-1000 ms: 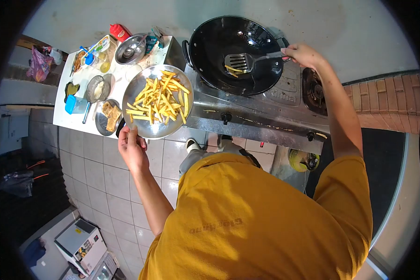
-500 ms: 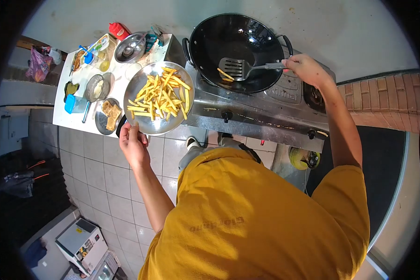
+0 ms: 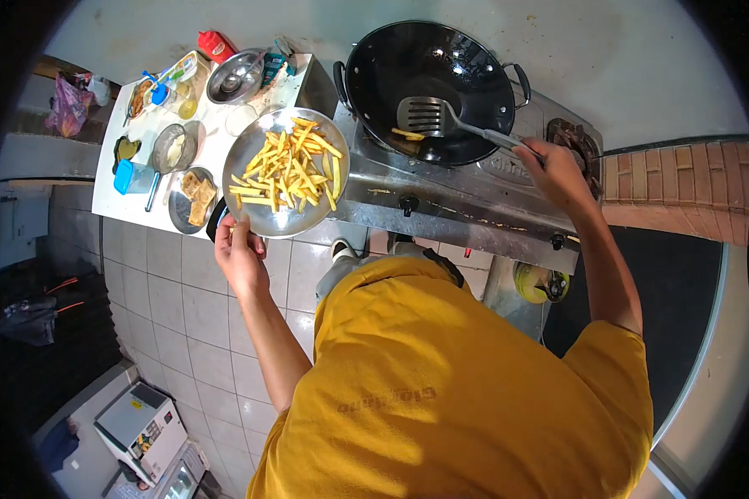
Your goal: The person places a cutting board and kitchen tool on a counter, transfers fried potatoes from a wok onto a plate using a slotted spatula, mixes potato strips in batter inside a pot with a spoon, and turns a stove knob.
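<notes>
My right hand (image 3: 551, 173) is closed around the handle of a slotted spatula (image 3: 427, 116), whose head is inside a black two-handled wok (image 3: 466, 79). A few fries (image 3: 408, 134) lie by the spatula's edge on the wok's near side. With my left hand (image 3: 240, 249) I grip a round steel pan (image 3: 250, 150) at its near left edge, fingers closed around its dark handle. Many yellow fries (image 3: 290, 173) are piled in the pan, which is held between the white table and the stove.
The white table (image 3: 112, 195) bears a plate with browned bread (image 3: 198, 200), a small strainer (image 3: 173, 150), a steel bowl (image 3: 235, 76), a red bottle (image 3: 215, 47) and a blue-lidded box (image 3: 131, 178). A steel stove (image 3: 449, 208) supports the wok.
My right hand has moved down and the spatula's handle now slants. The spatula head shifted within the wok, with the few fries at its edge. My left hand keeps hold of the pan.
</notes>
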The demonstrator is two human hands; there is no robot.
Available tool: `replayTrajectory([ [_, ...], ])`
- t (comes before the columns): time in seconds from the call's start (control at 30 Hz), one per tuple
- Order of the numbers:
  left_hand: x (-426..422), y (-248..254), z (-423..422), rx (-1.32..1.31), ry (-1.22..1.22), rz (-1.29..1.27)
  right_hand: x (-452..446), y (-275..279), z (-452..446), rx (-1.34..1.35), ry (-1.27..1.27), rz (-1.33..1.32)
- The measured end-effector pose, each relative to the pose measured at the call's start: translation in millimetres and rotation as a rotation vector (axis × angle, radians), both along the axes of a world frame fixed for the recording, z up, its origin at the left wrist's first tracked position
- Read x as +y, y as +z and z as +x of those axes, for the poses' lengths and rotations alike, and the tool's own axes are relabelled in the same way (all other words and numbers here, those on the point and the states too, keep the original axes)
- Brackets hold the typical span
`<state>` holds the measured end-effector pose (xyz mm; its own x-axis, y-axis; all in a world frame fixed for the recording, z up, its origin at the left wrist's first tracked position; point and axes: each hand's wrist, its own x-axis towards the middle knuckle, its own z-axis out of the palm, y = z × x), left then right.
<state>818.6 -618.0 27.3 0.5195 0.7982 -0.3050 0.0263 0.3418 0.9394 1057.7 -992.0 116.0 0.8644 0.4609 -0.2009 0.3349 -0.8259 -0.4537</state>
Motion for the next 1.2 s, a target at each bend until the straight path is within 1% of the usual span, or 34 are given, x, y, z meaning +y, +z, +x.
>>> replayTrajectory([
  [0.1,0,0,-1,0.004,-0.008,0.009,-4,-7,-8,0.023,-0.048,-0.001],
  [0.17,0,-2,-1,-0.003,0.005,0.006,-9,-16,-13,-0.070,0.015,0.136],
  [0.27,1,-4,-3,-0.011,0.001,-0.004,-7,-16,-17,-0.015,-0.028,0.164],
  [0.4,1,-2,-6,-0.001,-0.015,-0.002,-4,-11,-12,0.019,-0.070,0.077],
  [0.47,2,-5,-6,-0.012,-0.011,0.000,-2,-8,-9,0.079,-0.083,0.026],
  [0.6,1,-12,-5,-0.007,-0.009,-0.002,-1,-9,-5,0.103,-0.078,0.013],
  [0.8,-3,-41,-11,0.001,-0.034,0.016,-3,-11,-9,0.120,-0.104,0.063],
  [0.87,-4,-51,-14,-0.005,-0.058,0.000,-5,-19,-6,0.058,-0.064,0.118],
  [1.0,-28,-64,-18,-0.007,-0.099,-0.022,-4,-19,-14,0.043,-0.089,0.159],
  [1.03,-33,-65,-17,0.036,-0.078,-0.033,-1,-20,-13,0.060,-0.076,0.149],
  [1.07,-31,-63,-15,0.029,-0.094,-0.049,8,-16,-10,0.078,-0.063,0.132],
  [1.1,-15,-56,-10,0.024,-0.112,-0.075,32,0,-4,0.087,-0.062,0.116],
  [1.2,-13,-57,-7,0.011,-0.119,-0.092,56,11,-5,0.113,-0.093,0.087],
])
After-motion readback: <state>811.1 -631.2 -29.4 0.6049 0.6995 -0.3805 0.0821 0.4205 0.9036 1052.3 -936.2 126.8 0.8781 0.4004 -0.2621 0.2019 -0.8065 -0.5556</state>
